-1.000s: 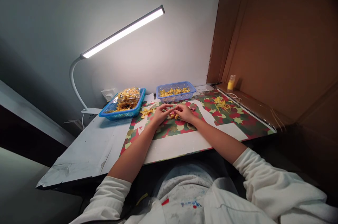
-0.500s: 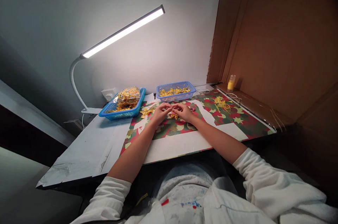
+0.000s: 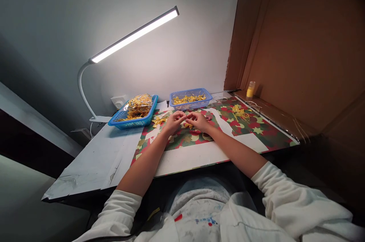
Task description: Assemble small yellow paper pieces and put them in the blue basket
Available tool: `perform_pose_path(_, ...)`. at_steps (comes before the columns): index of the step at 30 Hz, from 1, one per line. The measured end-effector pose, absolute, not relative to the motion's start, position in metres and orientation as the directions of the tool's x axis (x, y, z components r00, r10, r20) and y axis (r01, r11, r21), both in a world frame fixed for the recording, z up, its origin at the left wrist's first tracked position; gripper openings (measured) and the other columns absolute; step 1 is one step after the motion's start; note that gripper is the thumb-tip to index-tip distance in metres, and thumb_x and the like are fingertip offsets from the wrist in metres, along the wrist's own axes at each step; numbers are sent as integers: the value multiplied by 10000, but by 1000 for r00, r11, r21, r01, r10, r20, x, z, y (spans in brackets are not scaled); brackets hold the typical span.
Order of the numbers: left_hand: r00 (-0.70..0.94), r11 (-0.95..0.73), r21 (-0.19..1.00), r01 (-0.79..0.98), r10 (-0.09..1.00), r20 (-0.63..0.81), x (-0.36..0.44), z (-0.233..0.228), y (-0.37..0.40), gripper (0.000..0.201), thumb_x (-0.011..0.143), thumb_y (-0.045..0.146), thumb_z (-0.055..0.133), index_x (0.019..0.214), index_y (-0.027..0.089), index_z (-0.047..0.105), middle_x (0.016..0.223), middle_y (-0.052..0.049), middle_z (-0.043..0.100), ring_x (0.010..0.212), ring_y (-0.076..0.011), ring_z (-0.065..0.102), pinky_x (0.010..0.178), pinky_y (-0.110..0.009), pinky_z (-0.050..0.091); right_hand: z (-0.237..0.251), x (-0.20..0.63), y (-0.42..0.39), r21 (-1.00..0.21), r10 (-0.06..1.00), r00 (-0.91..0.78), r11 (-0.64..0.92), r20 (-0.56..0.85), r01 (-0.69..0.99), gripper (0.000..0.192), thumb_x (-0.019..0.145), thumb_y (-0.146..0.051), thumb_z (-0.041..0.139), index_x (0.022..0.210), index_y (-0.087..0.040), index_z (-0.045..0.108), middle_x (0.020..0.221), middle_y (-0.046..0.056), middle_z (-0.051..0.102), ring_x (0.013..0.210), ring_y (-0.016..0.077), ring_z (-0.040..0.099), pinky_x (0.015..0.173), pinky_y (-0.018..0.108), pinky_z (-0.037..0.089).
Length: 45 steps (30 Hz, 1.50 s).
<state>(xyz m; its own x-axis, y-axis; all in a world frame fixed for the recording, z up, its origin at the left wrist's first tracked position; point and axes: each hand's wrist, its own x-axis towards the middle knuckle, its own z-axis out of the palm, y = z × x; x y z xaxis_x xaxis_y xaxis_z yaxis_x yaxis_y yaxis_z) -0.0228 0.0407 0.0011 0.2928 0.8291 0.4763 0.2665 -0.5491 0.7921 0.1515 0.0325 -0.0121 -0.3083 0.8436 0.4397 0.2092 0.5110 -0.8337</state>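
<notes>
Lamp (image 3: 134,36) seemingly shifted; table (image 3: 94,166) patterned.

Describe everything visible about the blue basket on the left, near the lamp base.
The left basket is a shallow, rectangular blue tray of perforated plastic. It sits flat on the white table, turned at an angle, beside the lamp base and in front of a wall socket. It is heaped with clear bags of yellow pieces. Neither hand touches it.

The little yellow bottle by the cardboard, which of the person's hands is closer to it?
Right. The right hand lies left of and nearer the camera than the yellow bottle; the left hand is farther left.
</notes>
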Motion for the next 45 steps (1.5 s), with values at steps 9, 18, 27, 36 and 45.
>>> perform_pose_path(9, 210, -542, 803, 246, 839, 502, -19, 3, 39, 317, 737, 486, 639, 687, 174, 611, 772, -40, 606, 736, -160, 542, 677, -275, 442, -11, 150, 30, -808, 847, -235, 527, 477, 263, 232, 736, -399, 661, 788, -179, 610, 750, 18, 659, 630, 131, 545, 588, 257, 418)
perform_pose_path(18, 148, -509, 830, 229, 861, 487, -14, 6, 34, 292, 729, 458, 646, 699, 168, 625, 755, -36, 616, 712, -153, 549, 646, -263, 444, -10, 151, 29, -801, 857, -208, 514, 471, 307, 213, 724, -380, 666, 748, -181, 595, 752, 12, 643, 645, 127, 544, 587, 249, 407)
perform_pose_path(27, 187, -403, 897, 183, 909, 371, -14, 0, 36, 342, 668, 486, 703, 739, 153, 666, 726, -36, 663, 665, -148, 585, 642, -267, 460, -15, 141, 24, -790, 890, -143, 452, 433, 416, 143, 713, -294, 655, 704, -185, 562, 701, -5, 635, 600, 119, 533, 560, 240, 363)
perform_pose_path(36, 225, -404, 895, 190, 905, 360, -18, -5, 38, 362, 610, 481, 778, 770, 164, 711, 726, -39, 694, 636, -151, 614, 620, -267, 483, -21, 132, 25, -813, 895, -97, 438, 436, 382, 134, 730, -276, 632, 672, -189, 549, 644, -23, 620, 580, 112, 519, 565, 233, 366)
perform_pose_path(45, 37, -339, 941, 10, 940, 338, -14, -6, 42, 379, 519, 446, 831, 727, 154, 706, 707, -39, 696, 661, -148, 623, 651, -274, 483, -17, 135, 23, -825, 902, -82, 422, 424, 377, 172, 676, -294, 672, 641, -186, 543, 644, -17, 615, 584, 111, 516, 562, 236, 371)
